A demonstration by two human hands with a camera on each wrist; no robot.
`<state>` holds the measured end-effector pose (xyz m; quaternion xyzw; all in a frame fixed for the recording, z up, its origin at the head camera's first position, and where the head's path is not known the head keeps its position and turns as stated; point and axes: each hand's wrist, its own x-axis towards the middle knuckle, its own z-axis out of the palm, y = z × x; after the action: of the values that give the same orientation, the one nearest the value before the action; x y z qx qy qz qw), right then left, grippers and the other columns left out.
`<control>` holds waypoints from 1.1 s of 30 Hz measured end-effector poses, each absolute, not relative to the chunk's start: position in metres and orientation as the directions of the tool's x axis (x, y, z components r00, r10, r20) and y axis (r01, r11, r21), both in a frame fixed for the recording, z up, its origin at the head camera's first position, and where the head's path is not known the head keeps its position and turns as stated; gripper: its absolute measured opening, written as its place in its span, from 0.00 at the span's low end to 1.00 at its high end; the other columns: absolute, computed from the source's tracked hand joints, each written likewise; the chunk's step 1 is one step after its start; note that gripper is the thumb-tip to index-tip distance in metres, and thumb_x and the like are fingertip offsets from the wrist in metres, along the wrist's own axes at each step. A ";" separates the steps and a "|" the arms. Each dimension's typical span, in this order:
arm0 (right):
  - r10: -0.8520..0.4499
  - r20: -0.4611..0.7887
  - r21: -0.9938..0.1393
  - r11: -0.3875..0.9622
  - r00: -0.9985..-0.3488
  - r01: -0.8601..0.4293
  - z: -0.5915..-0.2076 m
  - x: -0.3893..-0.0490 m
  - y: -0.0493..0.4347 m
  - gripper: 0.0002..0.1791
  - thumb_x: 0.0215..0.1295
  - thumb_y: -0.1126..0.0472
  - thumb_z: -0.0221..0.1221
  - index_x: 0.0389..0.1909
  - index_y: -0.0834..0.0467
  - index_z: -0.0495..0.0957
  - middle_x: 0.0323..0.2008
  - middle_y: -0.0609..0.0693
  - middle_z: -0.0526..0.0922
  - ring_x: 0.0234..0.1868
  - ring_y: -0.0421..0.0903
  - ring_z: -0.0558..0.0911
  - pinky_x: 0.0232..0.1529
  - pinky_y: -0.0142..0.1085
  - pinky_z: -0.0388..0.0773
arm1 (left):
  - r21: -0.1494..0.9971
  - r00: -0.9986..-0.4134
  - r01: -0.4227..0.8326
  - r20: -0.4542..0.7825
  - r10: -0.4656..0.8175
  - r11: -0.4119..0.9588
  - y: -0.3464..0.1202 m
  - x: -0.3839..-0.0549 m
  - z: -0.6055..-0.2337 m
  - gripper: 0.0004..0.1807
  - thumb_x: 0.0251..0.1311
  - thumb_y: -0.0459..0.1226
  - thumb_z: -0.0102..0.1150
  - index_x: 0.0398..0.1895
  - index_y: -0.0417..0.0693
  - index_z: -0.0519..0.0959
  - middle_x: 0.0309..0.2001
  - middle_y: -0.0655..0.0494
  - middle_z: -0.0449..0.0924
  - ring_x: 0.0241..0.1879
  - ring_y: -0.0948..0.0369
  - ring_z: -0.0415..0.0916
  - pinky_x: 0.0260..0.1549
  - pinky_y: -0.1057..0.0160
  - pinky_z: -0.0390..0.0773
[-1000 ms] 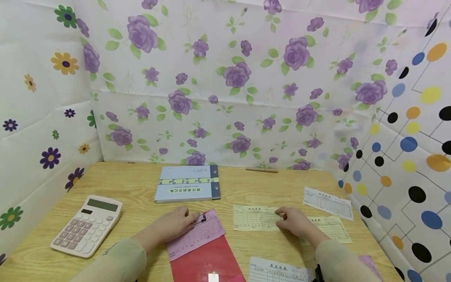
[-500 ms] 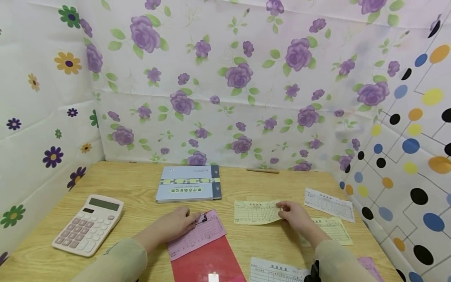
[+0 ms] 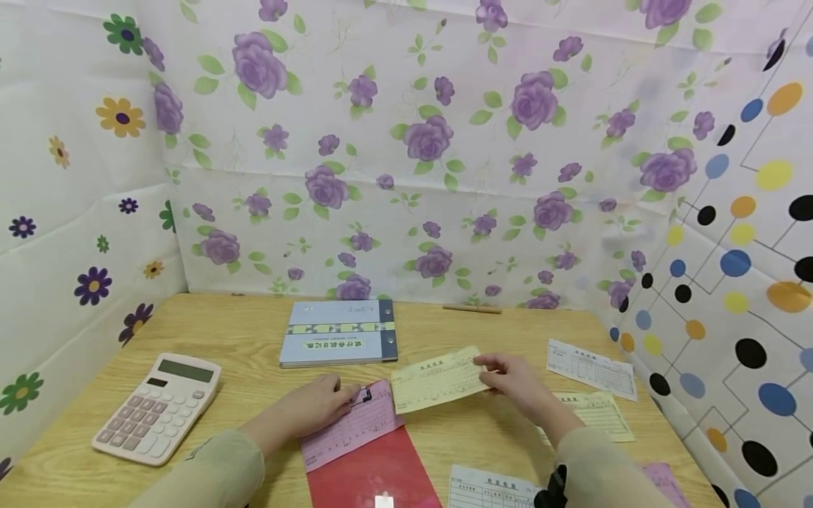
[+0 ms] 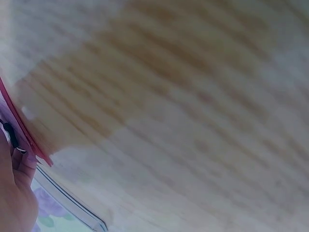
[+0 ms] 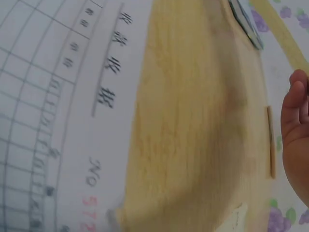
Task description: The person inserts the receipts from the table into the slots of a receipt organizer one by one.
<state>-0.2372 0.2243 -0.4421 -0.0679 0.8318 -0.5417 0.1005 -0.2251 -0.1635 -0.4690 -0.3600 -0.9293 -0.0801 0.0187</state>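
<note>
My left hand holds the top end of a red clipboard, its fingers at the black-and-silver clip. A pink receipt slip lies on the board beneath that clip. In the left wrist view the hand shows only at the left edge, beside the board's red edge. Between thumb and fingers my right hand pinches the right end of a yellow receipt slip. The slip is raised and tilted, its left end overlapping the pink slip. The right wrist view catches this yellow slip almost edge-on.
Another yellow slip lies under the right forearm, with a white slip behind it. A second white slip lies in front. A pink slip, blue account book, calculator and pen lie around.
The right hand has lifted the yellow slip from the table and carried it left to the clipboard's top, turning it slanted. The left hand stays at the clip.
</note>
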 end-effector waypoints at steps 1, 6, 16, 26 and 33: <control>-0.251 -0.094 -0.913 0.408 -0.963 -0.017 -0.443 -0.237 0.222 0.19 0.65 0.59 0.58 0.56 0.58 0.75 0.46 0.56 0.73 0.41 0.48 0.76 0.42 0.44 0.78 | 0.131 -0.740 0.672 0.090 0.667 0.729 -0.164 -0.225 -0.469 0.23 0.66 0.44 0.52 0.64 0.54 0.69 0.34 0.57 0.65 0.30 0.63 0.62 0.28 0.62 0.69; -0.376 -0.110 -0.887 0.455 -0.920 -0.080 -0.448 -0.232 0.205 0.18 0.64 0.58 0.59 0.54 0.56 0.76 0.45 0.54 0.74 0.37 0.46 0.77 0.38 0.41 0.78 | 0.132 -0.746 0.666 0.072 0.663 0.735 -0.164 -0.225 -0.468 0.23 0.66 0.44 0.52 0.64 0.55 0.69 0.34 0.57 0.64 0.30 0.63 0.61 0.28 0.63 0.69; -0.483 -0.149 -0.847 0.512 -0.863 -0.141 -0.456 -0.231 0.162 0.15 0.58 0.60 0.62 0.47 0.52 0.80 0.36 0.50 0.74 0.34 0.45 0.74 0.32 0.37 0.77 | 0.124 -0.747 0.662 0.038 0.663 0.739 -0.163 -0.226 -0.467 0.23 0.67 0.44 0.50 0.65 0.54 0.68 0.34 0.57 0.65 0.29 0.63 0.61 0.28 0.64 0.68; -0.534 -0.169 -0.839 0.519 -0.828 -0.164 -0.458 -0.226 0.126 0.15 0.57 0.61 0.63 0.47 0.53 0.80 0.34 0.47 0.77 0.27 0.42 0.75 0.27 0.35 0.75 | 0.089 -0.725 0.688 0.053 0.687 0.720 -0.163 -0.226 -0.466 0.23 0.68 0.43 0.50 0.65 0.51 0.69 0.35 0.56 0.66 0.29 0.64 0.61 0.27 0.64 0.68; -0.534 -0.200 -0.817 0.553 -0.821 -0.161 -0.459 -0.223 0.107 0.13 0.58 0.59 0.63 0.46 0.52 0.80 0.35 0.45 0.77 0.31 0.41 0.76 0.29 0.34 0.76 | 0.098 -0.720 0.693 0.053 0.692 0.714 -0.163 -0.227 -0.466 0.23 0.67 0.43 0.50 0.64 0.51 0.69 0.33 0.58 0.65 0.28 0.65 0.60 0.26 0.66 0.67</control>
<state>-0.2227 0.1070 -0.4594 -0.2036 0.8537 -0.4265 0.2187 -0.2270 -0.1634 -0.4664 -0.3741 -0.9257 -0.0554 0.0060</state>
